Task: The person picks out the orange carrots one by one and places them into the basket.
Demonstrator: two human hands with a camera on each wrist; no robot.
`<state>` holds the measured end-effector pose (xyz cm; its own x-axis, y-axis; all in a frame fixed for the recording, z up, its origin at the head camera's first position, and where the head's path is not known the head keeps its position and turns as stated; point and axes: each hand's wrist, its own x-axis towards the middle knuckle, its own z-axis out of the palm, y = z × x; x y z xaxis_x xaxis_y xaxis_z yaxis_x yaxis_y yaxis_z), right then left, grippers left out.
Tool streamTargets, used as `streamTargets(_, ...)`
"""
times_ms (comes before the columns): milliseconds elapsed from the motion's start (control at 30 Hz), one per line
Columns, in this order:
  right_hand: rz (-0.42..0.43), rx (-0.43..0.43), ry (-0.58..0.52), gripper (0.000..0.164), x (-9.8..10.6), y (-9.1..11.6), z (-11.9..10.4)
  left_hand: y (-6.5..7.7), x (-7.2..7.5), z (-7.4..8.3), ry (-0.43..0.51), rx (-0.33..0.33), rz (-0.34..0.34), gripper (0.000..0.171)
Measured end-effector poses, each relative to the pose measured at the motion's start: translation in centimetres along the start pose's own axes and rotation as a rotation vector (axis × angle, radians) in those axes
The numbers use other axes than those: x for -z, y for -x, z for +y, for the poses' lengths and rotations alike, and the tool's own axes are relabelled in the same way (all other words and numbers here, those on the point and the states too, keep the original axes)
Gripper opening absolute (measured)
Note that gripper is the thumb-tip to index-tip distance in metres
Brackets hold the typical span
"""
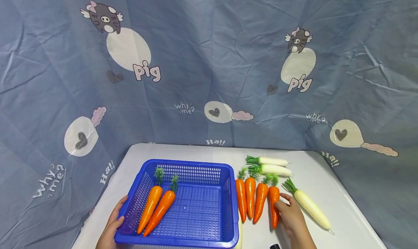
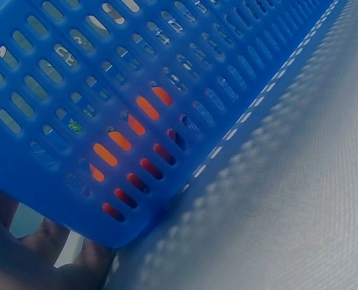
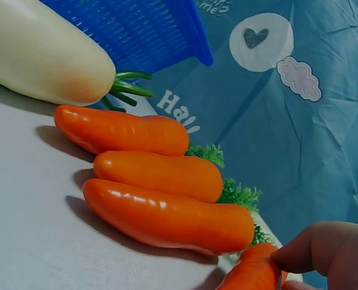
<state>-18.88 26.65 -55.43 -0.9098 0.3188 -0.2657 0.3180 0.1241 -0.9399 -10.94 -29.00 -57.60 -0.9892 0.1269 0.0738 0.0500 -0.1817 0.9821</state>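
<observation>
A blue plastic basket (image 1: 204, 205) stands on the table, with two orange carrots (image 1: 160, 211) with green tops lying inside at its left. My left hand (image 1: 112, 225) touches the basket's left rim from outside; in the left wrist view its fingers lie at the basket's corner, their tips partly hidden. To the right of the basket, my right hand (image 1: 291, 214) pinches the rightmost carrot (image 1: 273, 198) between thumb and finger while it lies on the table. Three other carrots (image 3: 167, 217) lie side by side between that carrot and the basket.
Two white radishes (image 1: 272, 165) lie behind the carrots, and a larger one (image 1: 311, 208) lies right of my right hand. Another white radish (image 3: 52, 54) lies against the basket's right side. A small black object (image 1: 275, 246) shows at the front edge. Printed cloth (image 1: 209, 67) hangs around the table.
</observation>
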Motion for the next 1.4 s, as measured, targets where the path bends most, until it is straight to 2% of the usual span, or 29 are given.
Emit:
streamTargets(133,-0.022,0.003,-0.072,0.067,0.0,0.2,0.1,-0.1,0.1,-0.1,0.02,-0.038,-0.029,0.051)
streamTargets(467,-0.055,-0.041,-0.213,0.068,0.3,0.6,0.3,-0.3,0.3,-0.4,0.017,-0.061,-0.024,0.053)
streamTargets(633,-0.08,-0.021,-0.265,0.066,0.2,0.8,0.2,-0.3,0.3,-0.4,-0.004,-0.048,-0.01,0.052)
streamTargets(867,-0.124,0.009,-0.338,0.066,0.2,1.1,-0.2,-0.3,0.2,-0.5,0.025,-0.097,-0.031,0.054)
streamTargets(1000,-0.127,0.029,-0.359,0.064,0.0,1.4,-0.7,-0.4,0.2,-0.5,0.04,-0.101,-0.041,0.054)
streamTargets(1200,-0.146,0.039,-0.388,0.057,-0.7,1.9,-1.4,-0.1,0.2,-0.4,0.016,-0.08,-0.022,0.054)
streamTargets(1400,-0.159,0.038,-0.359,0.059,-1.5,2.3,-2.0,0.1,0.0,-0.1,0.012,0.021,0.02,0.05)
